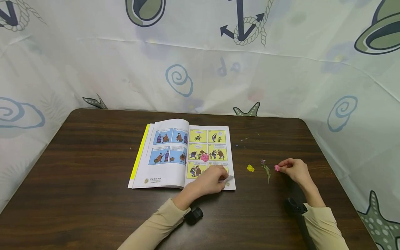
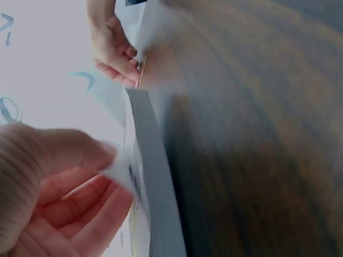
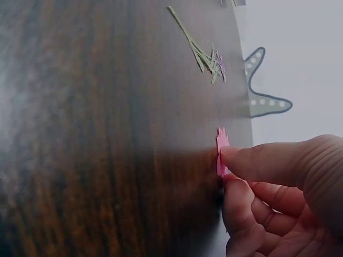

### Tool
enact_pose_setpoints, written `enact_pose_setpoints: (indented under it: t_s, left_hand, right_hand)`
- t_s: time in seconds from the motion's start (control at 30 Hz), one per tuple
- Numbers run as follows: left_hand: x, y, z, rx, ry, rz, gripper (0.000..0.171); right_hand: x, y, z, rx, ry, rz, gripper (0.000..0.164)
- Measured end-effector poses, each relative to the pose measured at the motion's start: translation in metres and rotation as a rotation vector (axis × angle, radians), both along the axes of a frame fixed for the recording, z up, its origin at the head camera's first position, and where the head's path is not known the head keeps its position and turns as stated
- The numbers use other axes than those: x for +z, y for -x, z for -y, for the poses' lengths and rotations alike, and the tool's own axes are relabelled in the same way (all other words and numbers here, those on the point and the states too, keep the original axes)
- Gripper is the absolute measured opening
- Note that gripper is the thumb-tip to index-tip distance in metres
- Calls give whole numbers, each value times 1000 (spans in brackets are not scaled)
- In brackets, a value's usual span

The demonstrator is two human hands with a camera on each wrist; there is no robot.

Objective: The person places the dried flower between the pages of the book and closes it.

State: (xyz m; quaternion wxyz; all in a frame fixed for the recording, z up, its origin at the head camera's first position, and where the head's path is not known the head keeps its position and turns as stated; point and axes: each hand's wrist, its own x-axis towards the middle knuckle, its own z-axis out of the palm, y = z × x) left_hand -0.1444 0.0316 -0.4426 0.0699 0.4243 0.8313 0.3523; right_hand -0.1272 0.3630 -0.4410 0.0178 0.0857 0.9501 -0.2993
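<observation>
An open comic book [image 1: 170, 175] lies on the dark wooden table, with a pink flower [image 1: 204, 157] flat on its right page. My left hand [image 1: 208, 181] is over the lower part of that page and pinches its lifted corner [image 1: 229, 178] between thumb and fingers; the left wrist view shows the paper bent up. To the right, my right hand [image 1: 295, 170] holds a smaller pink flower [image 3: 221, 152] by thumb and fingertips, just above the table. Nearest to it lies a thin green sprig [image 1: 266, 169] with small purple blooms.
A yellow flower [image 1: 250, 168] sits between the book and the sprig. Tiny plant bits [image 1: 245, 139] are scattered farther back. The table [image 1: 78, 166] meets a printed white cloth [image 1: 206, 76] at its far edge and sides. A black wrist device [image 1: 193, 216] is on the left wrist.
</observation>
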Motion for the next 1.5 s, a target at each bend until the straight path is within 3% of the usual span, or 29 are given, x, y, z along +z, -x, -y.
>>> enact_pose_setpoints:
  t_s: [0.27, 0.47, 0.6, 0.8, 1.0, 1.2, 1.33, 1.5]
  left_hand:
    - [6, -4, 13, 136, -195, 103, 10]
    - [17, -4, 35, 215, -366, 63, 16]
    - [26, -5, 54, 291, -420, 89, 16]
    - [37, -7, 84, 432, -427, 81, 16]
    - [40, -10, 115, 587, -433, 105, 14]
    - [42, -15, 144, 738, -346, 125, 11]
    - [43, -18, 161, 805, -270, 121, 11]
    - [42, -22, 177, 837, -220, 153, 16]
  right_hand:
    - [0, 3, -2, -10, 0, 42, 15]
    - [-1, 3, -2, 3, 1, 31, 14]
    - [-2, 3, -1, 20, -11, 18, 13]
    - [-2, 3, -2, 37, -19, -2, 13]
    - [1, 0, -2, 23, -20, -11, 13]
    - [5, -2, -2, 4, -4, 9, 16]
    - [5, -2, -3, 3, -22, 27, 17]
    - [4, -2, -4, 24, -58, 19, 15]
